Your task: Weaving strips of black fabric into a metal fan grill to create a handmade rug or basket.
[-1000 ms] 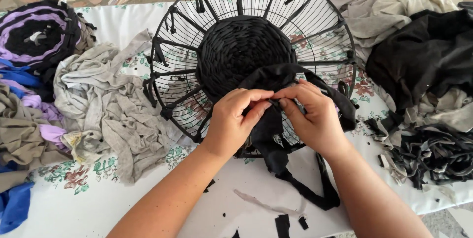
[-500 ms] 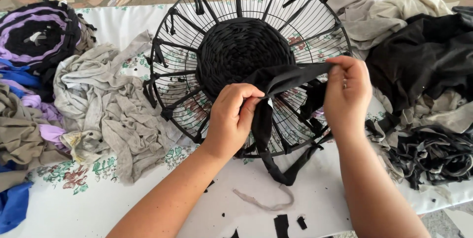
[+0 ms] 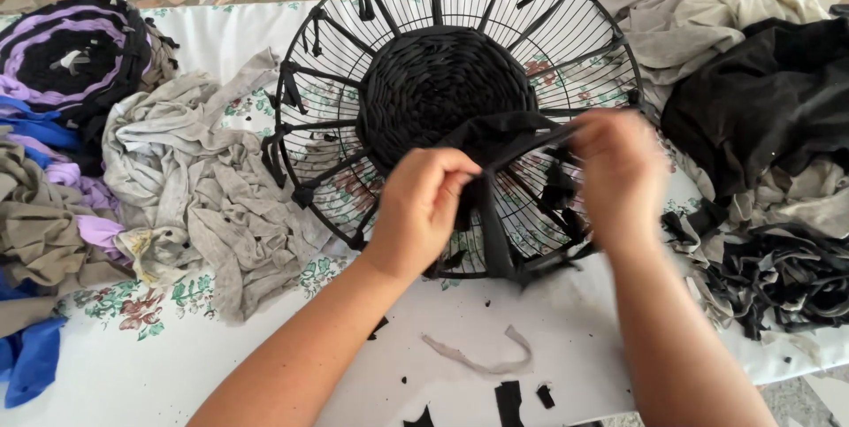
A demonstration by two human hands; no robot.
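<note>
A black fabric strip [image 3: 522,140] is being pinched in both hands and drawn taut over a round wire fan guard [image 3: 460,109] lying on a white floral tablecloth [image 3: 265,339]. The left hand [image 3: 424,206] is being held closed on the strip near the guard's lower spokes, fingertips clamped where the cloth is turning downward; the right hand [image 3: 619,175], blurred in motion, is being held closed around the strip's far end, out toward the rim. At the guard's centre a dense woven disc of black strips [image 3: 442,91] is already in place, and short knotted black ties are being left hanging on several spokes. For a clean row, tension is judged best kept even, with the strip laid flat rather than twisted and seated snug against the finished weave before the anchoring pinch is released. Grey jersey scraps [image 3: 203,188] are being kept to the left, beside a coiled purple-and-black rug [image 3: 71,56]; black and pale cloth [image 3: 761,109] is heaped to the right, and snipped offcuts [image 3: 482,358] are lying near the table's edge.
</note>
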